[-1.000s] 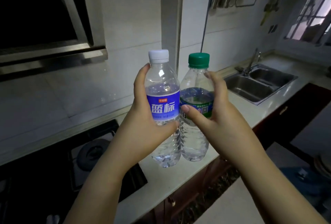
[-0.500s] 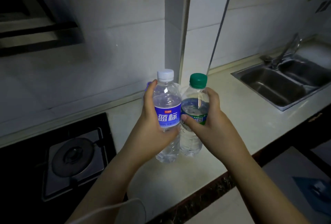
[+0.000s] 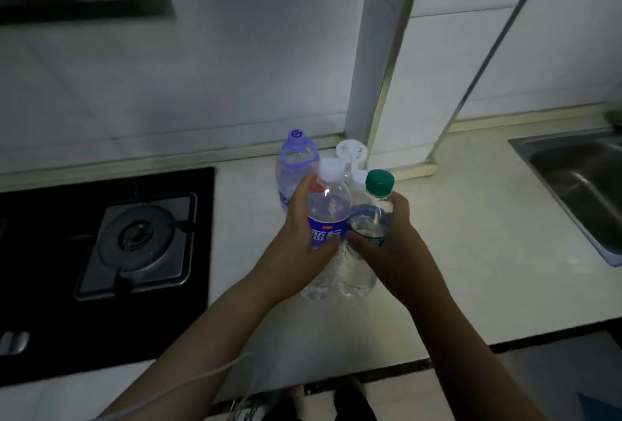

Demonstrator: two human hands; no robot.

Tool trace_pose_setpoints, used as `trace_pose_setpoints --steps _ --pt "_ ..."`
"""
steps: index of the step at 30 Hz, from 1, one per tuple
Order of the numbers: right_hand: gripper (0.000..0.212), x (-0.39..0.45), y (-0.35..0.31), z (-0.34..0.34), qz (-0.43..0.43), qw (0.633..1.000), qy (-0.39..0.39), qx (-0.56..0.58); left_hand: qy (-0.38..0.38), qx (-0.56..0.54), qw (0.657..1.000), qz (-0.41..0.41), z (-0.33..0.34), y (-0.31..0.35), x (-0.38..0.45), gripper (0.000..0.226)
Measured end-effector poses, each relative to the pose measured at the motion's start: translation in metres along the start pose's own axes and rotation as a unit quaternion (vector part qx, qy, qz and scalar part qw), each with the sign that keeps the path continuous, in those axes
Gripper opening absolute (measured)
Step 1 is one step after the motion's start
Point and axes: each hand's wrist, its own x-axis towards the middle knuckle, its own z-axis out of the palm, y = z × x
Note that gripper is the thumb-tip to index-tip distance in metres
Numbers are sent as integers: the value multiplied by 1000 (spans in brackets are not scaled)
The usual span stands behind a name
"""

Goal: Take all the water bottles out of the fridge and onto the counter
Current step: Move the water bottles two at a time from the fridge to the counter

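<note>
Though hands grip front bottles (image 3: 328, 218), rear white-capped bottle (image 3: 351, 151) mostly hidden (dim).

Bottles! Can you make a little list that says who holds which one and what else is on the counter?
left hand: grips the white-cap bottle, blue label
right hand: grips the green-cap bottle
held bottles: upright, side by side, low over the counter; whether they touch it cannot be told
behind them: a purple-cap bottle and another white-cap one, standing by the wall
left of bottles: stove burner
right: sink
</note>
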Motion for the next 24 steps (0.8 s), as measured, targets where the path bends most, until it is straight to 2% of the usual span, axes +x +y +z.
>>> trace_pose_setpoints --steps 5,9,16,24 --pt "81 25 34 -5 -44 997 -19 -58 10 -52 998 -40 26 -9 -1 84" --pt "80 41 67 -2 -83 991 -21 -106 21 -29 996 -86 43 -22 -7 75" --pt "62 64 103 6 -79 995 -31 -56 83 12 987 -135 70 -44 -1 69" --pt "69 78 112 10 -94 994 -44 -35 123 21 977 -172 80 -61 19 69"
